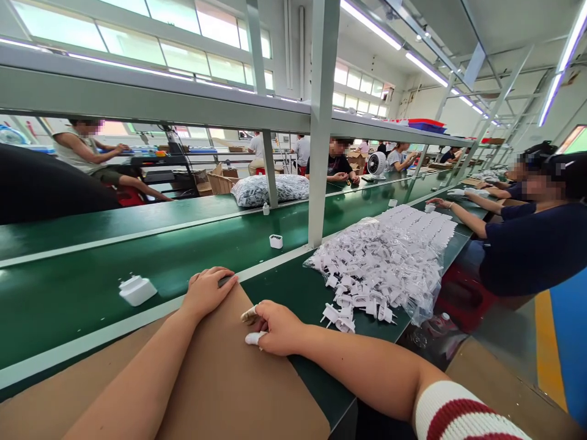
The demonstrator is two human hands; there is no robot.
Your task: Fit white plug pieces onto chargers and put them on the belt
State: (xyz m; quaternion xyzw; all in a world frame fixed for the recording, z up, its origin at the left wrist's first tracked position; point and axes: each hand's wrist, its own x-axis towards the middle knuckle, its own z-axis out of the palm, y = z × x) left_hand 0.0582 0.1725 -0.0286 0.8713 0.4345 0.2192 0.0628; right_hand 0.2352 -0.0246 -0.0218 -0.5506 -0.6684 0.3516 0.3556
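Observation:
My left hand (208,294) rests at the far edge of a brown cardboard sheet (229,373), beside the belt. Its fingers are curled together, and a dark sliver shows between thumb and fingers; what it is I cannot make out. Just right of it, my right hand (274,327) hovers over the sheet with thumb and forefinger apart and nothing visible between them. White covers sit on those two fingertips. On the green belt (206,247) lie a white plug adapter (137,290) left of my left hand and a white plug housing (276,241) farther off.
A heap of white plug parts (376,269) lies on and in clear plastic at the right. A grey post (321,134) rises beyond my hands, carrying a shelf. A bag of small parts (270,190) lies across the belt. A co-worker (536,232) sits at the right; others sit farther back.

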